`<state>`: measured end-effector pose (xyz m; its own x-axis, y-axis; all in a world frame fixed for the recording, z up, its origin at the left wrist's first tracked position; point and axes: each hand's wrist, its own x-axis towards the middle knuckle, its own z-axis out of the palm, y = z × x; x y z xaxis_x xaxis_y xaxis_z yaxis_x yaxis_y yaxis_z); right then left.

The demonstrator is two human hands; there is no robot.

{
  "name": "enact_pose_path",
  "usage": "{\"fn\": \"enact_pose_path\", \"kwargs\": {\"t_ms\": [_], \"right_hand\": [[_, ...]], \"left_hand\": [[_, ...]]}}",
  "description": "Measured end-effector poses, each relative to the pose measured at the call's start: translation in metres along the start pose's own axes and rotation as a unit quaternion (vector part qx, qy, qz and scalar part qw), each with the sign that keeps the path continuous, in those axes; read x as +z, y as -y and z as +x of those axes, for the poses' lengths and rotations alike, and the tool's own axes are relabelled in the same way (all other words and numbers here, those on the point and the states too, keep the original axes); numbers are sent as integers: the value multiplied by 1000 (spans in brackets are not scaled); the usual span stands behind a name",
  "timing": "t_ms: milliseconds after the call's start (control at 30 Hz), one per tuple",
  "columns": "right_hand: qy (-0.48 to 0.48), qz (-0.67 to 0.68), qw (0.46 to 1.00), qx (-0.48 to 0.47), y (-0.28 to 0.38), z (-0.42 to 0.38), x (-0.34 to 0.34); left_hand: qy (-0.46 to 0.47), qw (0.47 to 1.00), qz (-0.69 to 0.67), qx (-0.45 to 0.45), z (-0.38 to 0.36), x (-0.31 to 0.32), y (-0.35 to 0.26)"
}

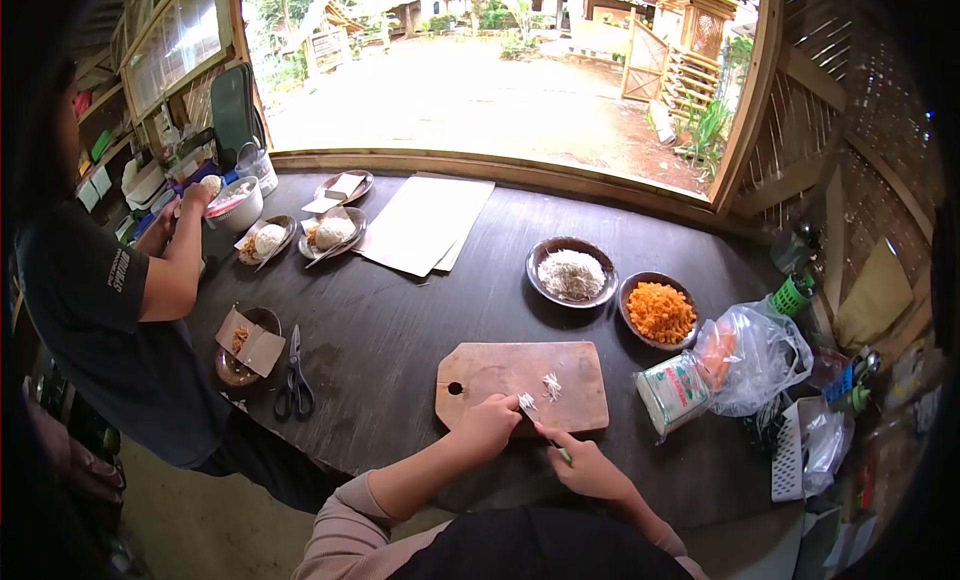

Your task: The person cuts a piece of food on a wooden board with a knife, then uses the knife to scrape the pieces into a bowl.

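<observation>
A wooden cutting board [480,370] with a hole at its left end lies before me. My right hand [592,468] is wrapped round the green handle of a knife [541,427], whose blade reaches over the board's near edge. Close to the blade, the fingers of my left hand [487,426] are closed on a small bunch of thin white food strips [526,401]. A little pile of cut white pieces [551,385] sits further right on the board. I cannot make out what kind of food it is.
Beyond the board stand a bowl of white shreds [571,275] and a bowl of chopped orange food [660,313]. To the right are a white packet [673,393] and a plastic bag [755,355]. Scissors [294,380] lie left, near a co-worker [110,310] handling food.
</observation>
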<state>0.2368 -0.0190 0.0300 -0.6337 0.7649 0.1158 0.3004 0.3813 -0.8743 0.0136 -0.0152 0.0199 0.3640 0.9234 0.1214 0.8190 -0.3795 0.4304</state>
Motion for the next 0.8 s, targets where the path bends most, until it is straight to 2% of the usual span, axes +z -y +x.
{"fn": "enact_pose_path", "kwargs": {"t_ms": [67, 167, 200, 267, 400, 467, 567, 600, 667, 700, 767, 800], "right_hand": [[43, -60, 989, 129, 16, 4, 4], [48, -24, 988, 145, 30, 1, -6], [48, -26, 988, 143, 23, 0, -7], [8, -22, 1000, 5, 2, -6, -5], [28, -9, 998, 62, 11, -4, -4], [50, -41, 989, 133, 19, 1, 0], [52, -71, 985, 148, 32, 4, 0], [50, -71, 985, 147, 24, 1, 0], [-3, -8, 1000, -17, 0, -5, -2], [-1, -9, 1000, -19, 3, -5, -6], [33, 2, 998, 51, 14, -5, -11], [34, 2, 998, 50, 12, -4, -9]], "left_hand": [[-4, 1000, -13, 8, 0, 1, 2], [-8, 1000, -10, 26, 0, 3, 5], [-11, 1000, -9, 26, 1, 3, 5], [3, 1000, 9, 20, 0, 3, 6], [-6, 1000, 13, 20, 0, 2, 4], [-5, 999, 23, 23, -1, 2, 3], [-5, 999, 15, 31, -1, 4, 7], [-5, 999, 16, 33, -1, 3, 6], [11, 1000, 1, 13, -1, -1, 3], [8, 1000, 2, 11, 0, -2, 2], [27, 1000, 4, 8, 1, -3, 2], [26, 1000, 4, 7, 1, -3, 1]]}}
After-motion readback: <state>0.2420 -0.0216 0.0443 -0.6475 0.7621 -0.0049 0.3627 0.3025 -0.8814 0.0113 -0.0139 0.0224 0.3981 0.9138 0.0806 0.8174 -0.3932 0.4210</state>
